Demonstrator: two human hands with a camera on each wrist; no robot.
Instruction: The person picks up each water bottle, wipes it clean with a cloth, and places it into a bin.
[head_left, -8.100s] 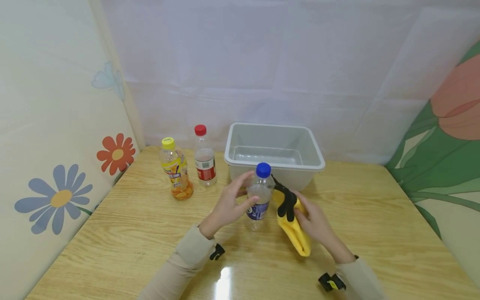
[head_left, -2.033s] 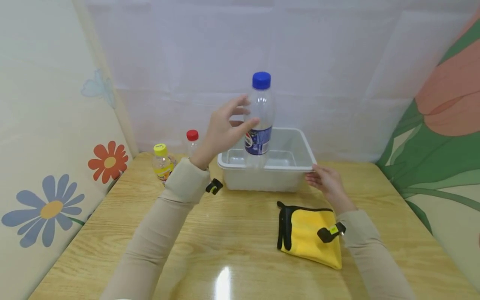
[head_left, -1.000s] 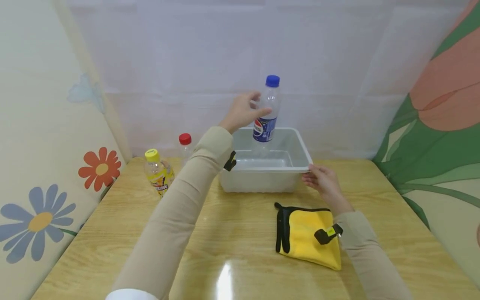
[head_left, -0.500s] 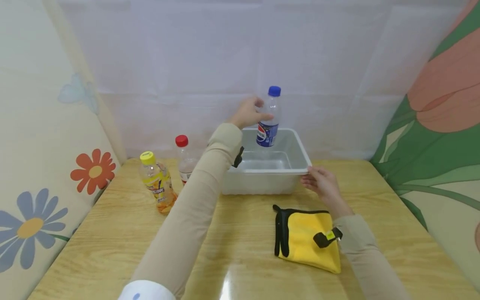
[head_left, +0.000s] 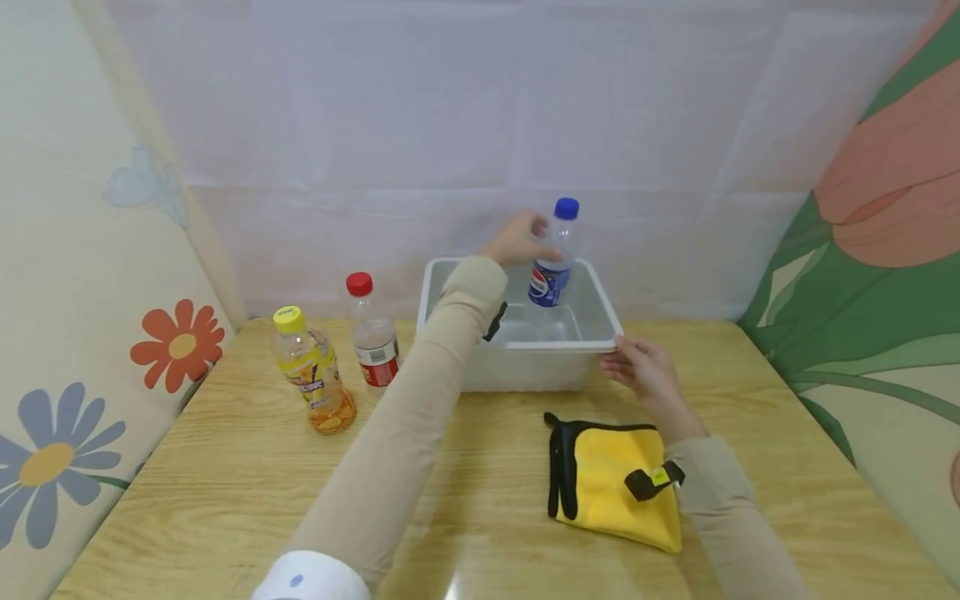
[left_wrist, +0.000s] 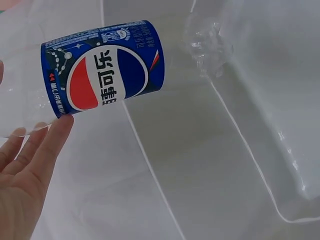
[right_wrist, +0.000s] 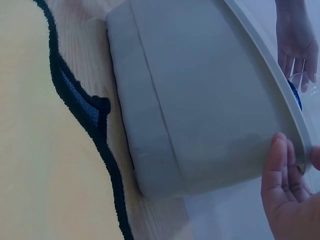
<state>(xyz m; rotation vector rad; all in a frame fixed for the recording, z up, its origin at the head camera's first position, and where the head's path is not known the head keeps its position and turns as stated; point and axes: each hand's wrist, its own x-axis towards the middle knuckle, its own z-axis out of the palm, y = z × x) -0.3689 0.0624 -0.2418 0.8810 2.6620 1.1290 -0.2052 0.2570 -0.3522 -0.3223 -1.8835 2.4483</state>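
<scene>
A clear plastic bottle with a blue cap and a blue Pepsi label stands nearly upright, its lower part down inside the grey plastic bin. My left hand grips it around the upper body, thumb toward me. In the left wrist view the bottle shows its label facing the camera, with fingers along its side. At the bin's near right corner, my right hand pinches the rim. The right wrist view shows that hand with fingers on the outer wall and thumb over the rim.
A yellow-capped bottle holding some orange liquid and a red-capped bottle stand left of the bin. A folded yellow cloth with black trim lies in front, partly under the right wrist's camera. A white sheet hangs behind.
The right hand has let go of the yellow cloth and taken the bin's rim. The left hand has lifted the blue-capped bottle from the table, carried it over the bin and lowered it inside.
</scene>
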